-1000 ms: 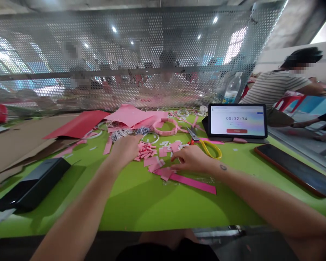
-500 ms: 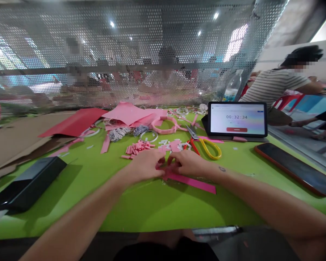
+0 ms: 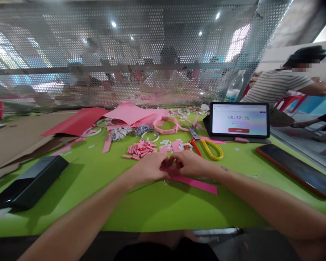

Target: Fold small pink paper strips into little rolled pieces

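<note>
My left hand (image 3: 150, 168) and my right hand (image 3: 190, 163) meet at the middle of the green table (image 3: 141, 203), fingertips pinched together on a small pink paper piece (image 3: 169, 164). Just below the hands lies a long pink paper strip (image 3: 198, 184). Behind the left hand sits a heap of small rolled pink paper bits (image 3: 139, 150). Flat pink and white scraps (image 3: 173, 144) lie behind the right hand. Yellow-handled scissors (image 3: 209, 148) rest to the right of them.
A tablet (image 3: 239, 120) showing a timer stands at the right, a phone (image 3: 299, 170) lies nearer the right edge, and a black box (image 3: 29, 183) sits at the left. Pink and red sheets (image 3: 103, 117), tape rings and string lie at the back by a perforated metal screen. Another person (image 3: 279, 85) sits at the far right.
My left hand left the heap of rolled pink bits and came right to meet my right hand. Both hands now pinch a small pink piece together.
</note>
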Available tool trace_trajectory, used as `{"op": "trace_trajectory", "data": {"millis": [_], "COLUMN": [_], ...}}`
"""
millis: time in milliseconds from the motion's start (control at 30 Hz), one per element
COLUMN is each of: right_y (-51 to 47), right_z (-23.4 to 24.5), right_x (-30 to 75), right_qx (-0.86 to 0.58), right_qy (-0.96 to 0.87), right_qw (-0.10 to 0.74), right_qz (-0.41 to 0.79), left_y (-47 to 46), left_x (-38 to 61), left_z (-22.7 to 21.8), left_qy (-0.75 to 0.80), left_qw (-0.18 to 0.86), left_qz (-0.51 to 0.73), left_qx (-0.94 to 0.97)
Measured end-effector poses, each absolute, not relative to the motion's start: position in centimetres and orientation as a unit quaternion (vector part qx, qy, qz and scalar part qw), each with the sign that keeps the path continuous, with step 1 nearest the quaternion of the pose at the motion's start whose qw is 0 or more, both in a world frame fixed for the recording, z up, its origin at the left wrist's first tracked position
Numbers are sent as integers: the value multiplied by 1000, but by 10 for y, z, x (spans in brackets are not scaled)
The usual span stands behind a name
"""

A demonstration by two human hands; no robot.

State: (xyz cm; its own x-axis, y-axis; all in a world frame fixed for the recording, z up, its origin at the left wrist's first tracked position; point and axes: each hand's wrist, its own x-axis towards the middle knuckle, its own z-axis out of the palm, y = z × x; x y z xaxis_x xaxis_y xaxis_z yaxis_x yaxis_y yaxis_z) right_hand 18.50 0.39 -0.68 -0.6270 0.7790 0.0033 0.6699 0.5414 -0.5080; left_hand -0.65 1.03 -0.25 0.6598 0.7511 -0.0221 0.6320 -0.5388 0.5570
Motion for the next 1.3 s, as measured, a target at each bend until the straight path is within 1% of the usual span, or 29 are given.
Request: {"op": "trace_trajectory", "data": {"millis": [167, 300, 367, 433, 500, 667, 733, 767, 833, 933, 967, 1033, 1100, 1167, 1233, 1300], "right_y": [3, 0, -2, -4, -4, -1, 0, 1, 1, 1, 1, 1, 2, 3, 4, 4], "right_z": [-7, -8, -8, -8, -7, -7, -6, -5, -2, 1, 1, 1, -1, -2, -4, -3], "right_x": [185, 183, 182, 181, 180, 181, 182, 183, 186, 191, 194, 198, 201, 201, 199, 196], "right_qx": [-434, -488, -499, -494, -491, -456, -439, -434, -420, -367, -348, -309, -284, -284, -312, -342], "right_qy": [-862, -853, -851, -852, -849, -837, -842, -846, -857, -870, -874, -884, -892, -888, -865, -840], "right_qw": [103, 103, 93, 82, 90, 128, 154, 177, 236, 322, 340, 349, 342, 354, 391, 416], "right_qz": [242, 153, 136, 152, 175, 273, 275, 254, 185, 63, 23, -45, -83, -75, -21, 64], "left_y": [9, 7, 6, 4, 3, 4, 5, 6, 7, 5, 4, 2, 1, 1, 0, 1], "left_x": [-7, -9, -8, -7, -5, -3, -4, -4, -7, -12, -14, -17, -19, -18, -16, -13], "left_z": [1, 1, 2, 3, 5, 3, 1, 0, 0, 6, 9, 13, 17, 18, 17, 14], "left_qy": [429, 440, 435, 438, 447, 441, 422, 408, 373, 310, 288, 252, 228, 218, 220, 238], "left_qw": [224, 180, 179, 194, 200, 164, 147, 126, 52, -88, -125, -172, -190, -190, -164, -80], "left_qz": [85, 76, 69, 55, 45, 63, 73, 94, 164, 289, 317, 348, 350, 348, 363, 388], "left_qx": [871, 877, 880, 876, 871, 880, 892, 899, 912, 902, 895, 887, 889, 891, 891, 887]}}
